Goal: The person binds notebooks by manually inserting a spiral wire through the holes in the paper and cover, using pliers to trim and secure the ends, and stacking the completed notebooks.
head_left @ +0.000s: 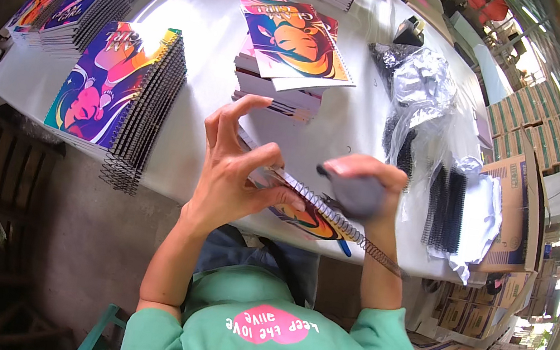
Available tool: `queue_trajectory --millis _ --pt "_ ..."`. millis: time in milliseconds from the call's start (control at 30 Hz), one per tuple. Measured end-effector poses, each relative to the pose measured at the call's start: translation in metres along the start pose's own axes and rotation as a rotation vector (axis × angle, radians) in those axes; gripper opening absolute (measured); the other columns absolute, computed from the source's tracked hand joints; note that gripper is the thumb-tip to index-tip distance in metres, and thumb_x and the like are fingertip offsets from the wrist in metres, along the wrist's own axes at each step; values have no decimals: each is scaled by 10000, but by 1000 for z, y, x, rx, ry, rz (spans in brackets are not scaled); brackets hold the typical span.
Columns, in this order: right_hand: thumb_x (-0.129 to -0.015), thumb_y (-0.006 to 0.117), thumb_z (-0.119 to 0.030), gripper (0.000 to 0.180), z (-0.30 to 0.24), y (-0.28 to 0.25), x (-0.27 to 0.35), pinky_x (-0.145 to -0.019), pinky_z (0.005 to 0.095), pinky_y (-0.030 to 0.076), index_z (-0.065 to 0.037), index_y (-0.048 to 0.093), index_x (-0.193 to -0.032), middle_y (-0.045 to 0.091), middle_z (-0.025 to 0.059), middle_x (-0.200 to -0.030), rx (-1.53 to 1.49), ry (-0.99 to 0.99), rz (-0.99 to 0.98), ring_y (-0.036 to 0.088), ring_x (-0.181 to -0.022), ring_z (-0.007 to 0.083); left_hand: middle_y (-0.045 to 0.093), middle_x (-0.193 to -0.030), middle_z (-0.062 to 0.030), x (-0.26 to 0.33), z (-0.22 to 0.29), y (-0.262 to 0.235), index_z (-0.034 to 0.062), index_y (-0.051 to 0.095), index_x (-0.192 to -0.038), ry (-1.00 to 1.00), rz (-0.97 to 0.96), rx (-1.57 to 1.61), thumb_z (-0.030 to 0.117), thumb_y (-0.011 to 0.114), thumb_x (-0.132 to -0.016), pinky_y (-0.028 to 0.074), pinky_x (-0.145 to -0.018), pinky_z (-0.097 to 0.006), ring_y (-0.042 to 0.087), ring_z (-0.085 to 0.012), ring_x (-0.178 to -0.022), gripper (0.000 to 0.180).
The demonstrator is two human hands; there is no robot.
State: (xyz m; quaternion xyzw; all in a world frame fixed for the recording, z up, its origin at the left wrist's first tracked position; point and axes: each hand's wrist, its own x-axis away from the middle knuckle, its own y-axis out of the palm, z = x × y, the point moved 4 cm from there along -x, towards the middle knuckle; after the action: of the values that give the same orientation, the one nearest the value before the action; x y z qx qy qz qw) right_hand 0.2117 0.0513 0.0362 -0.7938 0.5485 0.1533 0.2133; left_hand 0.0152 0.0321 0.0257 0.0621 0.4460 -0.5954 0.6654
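The notebook (309, 221) is hanging out over the near edge of the white table (195, 115), mid-scene, tilted spine-up and showing a swirly orange, yellow and dark cover. A thin dark coil (340, 220) is running along its spine, with loose loops poking out past the right end. The left hand (234, 164) is pinching it between thumb and index, other fingers spreading loosely. The right hand (382, 176) is curling closed around a dark grey tool (356, 196), pretty blurry, so can't tell exactly what kind.
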Motion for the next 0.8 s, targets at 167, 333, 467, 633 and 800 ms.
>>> queue_trajectory --millis 167,333,467,633,800 --pt "-667 639 99 219 7 0 -3 -763 323 533 25 691 -866 691 163 -868 330 191 104 674 -829 231 353 -1318 -148 0 -2 0 121 618 -703 0 -35 -27 420 862 -413 282 -966 -447 273 -354 -1180 483" --pt "-679 616 120 228 2 10 -10 -758 281 524 7 692 -861 696 142 -860 174 58 -20 671 -831 197 345 -1299 -157 -2 -12 3 127 612 -682 -48 19 95 398 879 -388 315 -929 -423 302 -337 -1146 481" --pt "-661 602 126 259 -4 14 -12 -730 275 520 3 700 -866 697 130 -861 -94 -83 -118 671 -803 180 345 -1286 -148 -1 -17 6 129 612 -674 -24 21 169 384 883 -386 355 -855 -393 342 -306 -1103 471" --pt "-625 583 142 297 -2 9 -15 -722 267 518 -11 705 -849 698 111 -839 -142 -39 13 671 -792 172 330 -1287 -139 2 -17 6 134 616 -662 -18 19 167 357 887 -392 353 -823 -376 342 -280 -1110 443" --pt "-617 586 143 278 2 10 -22 -745 285 522 -1 701 -826 695 137 -841 331 115 14 671 -790 200 316 -1258 -129 1 -25 5 119 587 -720 -129 88 297 374 902 -407 407 -751 -349 417 -235 -922 512"
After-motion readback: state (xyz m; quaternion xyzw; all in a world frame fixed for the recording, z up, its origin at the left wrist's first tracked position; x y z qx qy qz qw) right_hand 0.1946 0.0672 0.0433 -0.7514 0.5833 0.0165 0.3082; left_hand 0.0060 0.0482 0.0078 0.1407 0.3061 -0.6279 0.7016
